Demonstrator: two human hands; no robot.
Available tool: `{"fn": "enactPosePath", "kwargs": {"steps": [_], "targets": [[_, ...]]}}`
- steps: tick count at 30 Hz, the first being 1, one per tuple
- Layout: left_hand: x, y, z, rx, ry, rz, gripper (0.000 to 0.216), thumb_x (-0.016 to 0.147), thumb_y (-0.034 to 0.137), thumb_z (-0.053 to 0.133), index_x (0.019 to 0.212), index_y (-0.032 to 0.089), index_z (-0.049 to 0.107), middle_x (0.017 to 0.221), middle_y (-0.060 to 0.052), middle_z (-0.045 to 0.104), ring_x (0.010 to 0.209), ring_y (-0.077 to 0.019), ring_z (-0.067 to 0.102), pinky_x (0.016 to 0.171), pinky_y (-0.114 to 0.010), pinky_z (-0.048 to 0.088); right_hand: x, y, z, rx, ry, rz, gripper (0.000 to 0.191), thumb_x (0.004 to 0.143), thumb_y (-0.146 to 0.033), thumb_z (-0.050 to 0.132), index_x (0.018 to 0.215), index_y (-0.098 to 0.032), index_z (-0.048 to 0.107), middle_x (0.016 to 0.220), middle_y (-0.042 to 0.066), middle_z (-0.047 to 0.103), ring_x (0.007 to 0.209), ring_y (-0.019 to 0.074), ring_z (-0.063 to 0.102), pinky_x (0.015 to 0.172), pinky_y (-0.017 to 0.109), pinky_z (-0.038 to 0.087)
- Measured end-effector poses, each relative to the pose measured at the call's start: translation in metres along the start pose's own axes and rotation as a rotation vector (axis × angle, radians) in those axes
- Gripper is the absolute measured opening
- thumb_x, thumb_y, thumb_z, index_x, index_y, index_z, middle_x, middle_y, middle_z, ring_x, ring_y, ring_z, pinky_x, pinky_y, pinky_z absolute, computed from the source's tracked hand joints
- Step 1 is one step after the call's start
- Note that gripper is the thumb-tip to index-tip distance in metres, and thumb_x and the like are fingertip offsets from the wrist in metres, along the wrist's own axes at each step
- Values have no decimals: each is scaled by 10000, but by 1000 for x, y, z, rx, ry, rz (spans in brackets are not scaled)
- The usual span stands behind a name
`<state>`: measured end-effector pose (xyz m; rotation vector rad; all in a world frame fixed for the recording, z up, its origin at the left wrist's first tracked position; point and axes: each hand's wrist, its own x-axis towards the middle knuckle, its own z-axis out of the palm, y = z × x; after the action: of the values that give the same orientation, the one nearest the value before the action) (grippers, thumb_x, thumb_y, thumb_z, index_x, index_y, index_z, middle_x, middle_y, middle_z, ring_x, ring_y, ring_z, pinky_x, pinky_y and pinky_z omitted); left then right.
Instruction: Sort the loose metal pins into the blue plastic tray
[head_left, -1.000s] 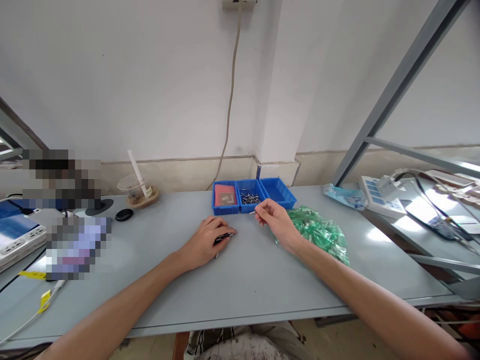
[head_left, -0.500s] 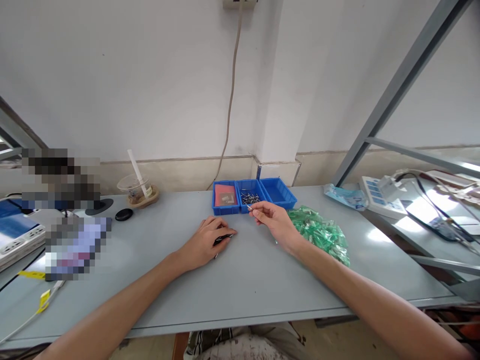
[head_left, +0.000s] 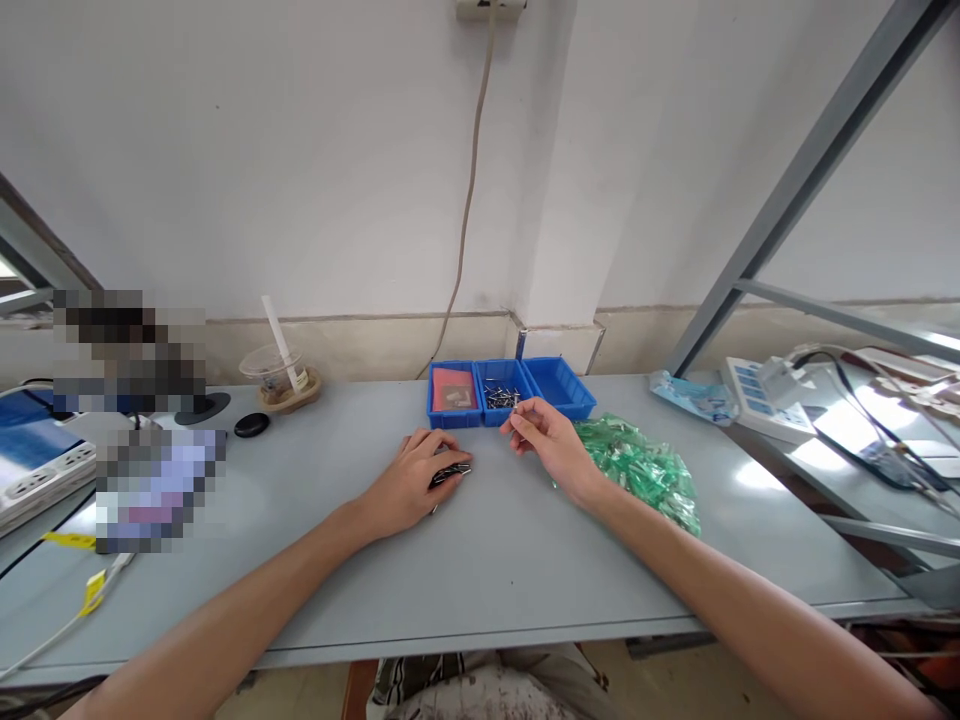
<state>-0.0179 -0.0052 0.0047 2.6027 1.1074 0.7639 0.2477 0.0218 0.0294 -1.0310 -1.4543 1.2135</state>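
My left hand [head_left: 420, 478] rests on the grey table with thumb and fingers closed around small dark, shiny metal pieces [head_left: 451, 472]; their exact kind is not clear. My right hand [head_left: 547, 435] is raised just in front of the blue bins, pinching a small silvery metal piece [head_left: 516, 408] between thumb and index finger. Behind it, the middle blue bin [head_left: 501, 418] holds several loose small metal parts [head_left: 499, 394] that look like screws. In the left blue bin [head_left: 454, 420] lie a red sheet and small pale pieces. The right blue bin [head_left: 559, 385] shows a bare floor.
A crumpled green plastic bag [head_left: 637, 470] with small items lies beside my right forearm. To the left are a round black object [head_left: 251, 425], a lidded cup [head_left: 274, 370] with a white stick, and power strips. A blue packet [head_left: 694, 397] and metal frame [head_left: 757, 250] stand right.
The view has shifted slightly. My right hand has turned the small metal piece more upright and drawn its fingertips slightly to the right. The left hand keeps its grip in place.
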Motion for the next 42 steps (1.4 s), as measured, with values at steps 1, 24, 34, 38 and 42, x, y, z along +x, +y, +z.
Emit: {"fn": "enactPosePath", "kwargs": {"steps": [1,24,34,38,42], "targets": [[0,0,0,8,-1,-3,294,1078,329,563,1336,296,700,1292,-84,627,1194,-283,538,1046,-467,457,0,1,0,-28,10,-19,322,919,-515,719,940,-241,552,912,23,692,737,175,612,690,337,527],[1,-2,1,51,-39,-53,240,1071,310,578,1287,293,682,1270,-59,600,1145,-260,558,1003,-447,428,-4,-4,-4,167,-115,51,372,895,-579,754,991,-221,731,916,16,657,657,113,533,649,290,445],[1,1,-2,33,-44,-57,215,1070,314,591,1263,290,684,1230,-47,652,1125,-254,571,978,-428,420,1,1,-4,-120,43,-134,270,869,-476,776,955,-234,690,782,-7,625,695,170,549,646,321,466],[0,1,-3,37,-30,-55,212,1064,308,606,1260,290,684,1216,-37,657,1109,-243,577,980,-421,416,2,4,-6,-249,88,-173,210,873,-422,781,930,-238,696,834,19,668,790,204,597,735,353,484],[0,0,-3,38,-29,-47,210,1056,304,619,1256,289,682,1213,-35,660,1116,-248,578,975,-422,413,2,2,-4,-258,90,-169,210,879,-431,779,925,-243,695,853,27,666,819,215,603,741,353,492]]}}
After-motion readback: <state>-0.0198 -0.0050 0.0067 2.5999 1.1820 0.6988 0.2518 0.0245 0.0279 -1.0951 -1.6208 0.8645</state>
